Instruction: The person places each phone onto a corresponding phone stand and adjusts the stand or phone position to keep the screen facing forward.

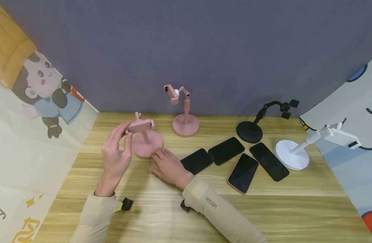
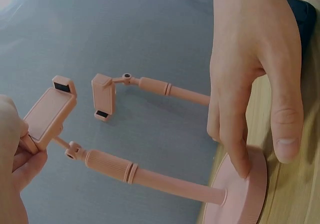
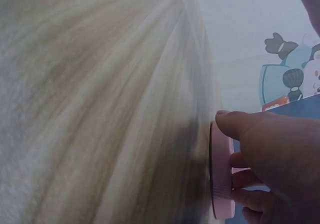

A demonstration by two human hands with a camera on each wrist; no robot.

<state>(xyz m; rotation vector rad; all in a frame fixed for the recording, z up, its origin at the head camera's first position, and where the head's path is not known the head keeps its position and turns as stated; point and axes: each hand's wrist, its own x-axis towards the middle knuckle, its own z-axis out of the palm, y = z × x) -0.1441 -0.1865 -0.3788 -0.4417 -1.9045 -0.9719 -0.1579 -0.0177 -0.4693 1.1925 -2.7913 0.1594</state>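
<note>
My left hand (image 1: 116,152) pinches one end of the clamp (image 1: 140,126) on a pink phone stand, its jaws without a phone. In the left wrist view, the thumb and fingers meet at the lower end of that clamp (image 2: 52,113). The stand's ribbed post (image 2: 110,165) rises from a round pink base (image 1: 140,146) on the table. The fingertips of my right hand (image 1: 171,168) press on top of this base. In the right wrist view, the right thumb (image 3: 232,124) lies at the rim of the base (image 3: 221,169).
A second pink phone stand (image 1: 186,125) stands behind, near the grey back wall. Several dark-screened phones, including a pink-edged phone (image 1: 242,173), lie right of my right hand. Farther right stand a black phone stand (image 1: 249,131) and a white phone stand (image 1: 290,155).
</note>
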